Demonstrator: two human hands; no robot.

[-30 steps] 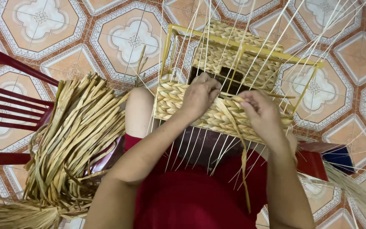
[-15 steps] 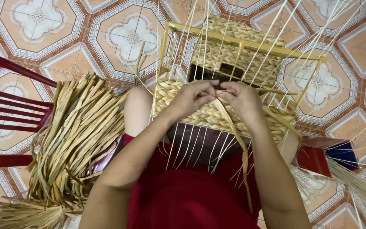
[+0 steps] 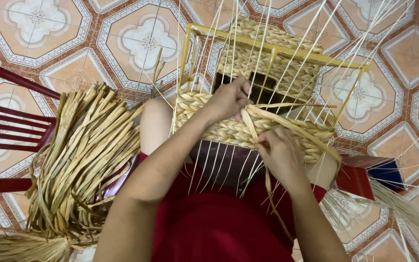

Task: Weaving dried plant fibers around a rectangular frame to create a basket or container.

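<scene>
Basket: half-woven basket (image 3: 248, 128) on a yellow wire frame (image 3: 287, 51), resting across the person's lap above the tiled floor (image 3: 73, 43).
Left hand: left hand (image 3: 229, 99) presses on the woven band's upper edge, fingers curled down over a strand (image 3: 287, 125) of flat straw.
Right hand: right hand (image 3: 280, 153) pinches the same strand at the band's lower edge.
Change: the hands were close together at the top a half-second ago; the right has since dropped lower, drawing the strand down across the weave.
Reading: one more pass looks to be tightening.
Supply: loose straw bundle (image 3: 81, 160) lies left, beside a red chair (image 3: 6, 131).
</scene>
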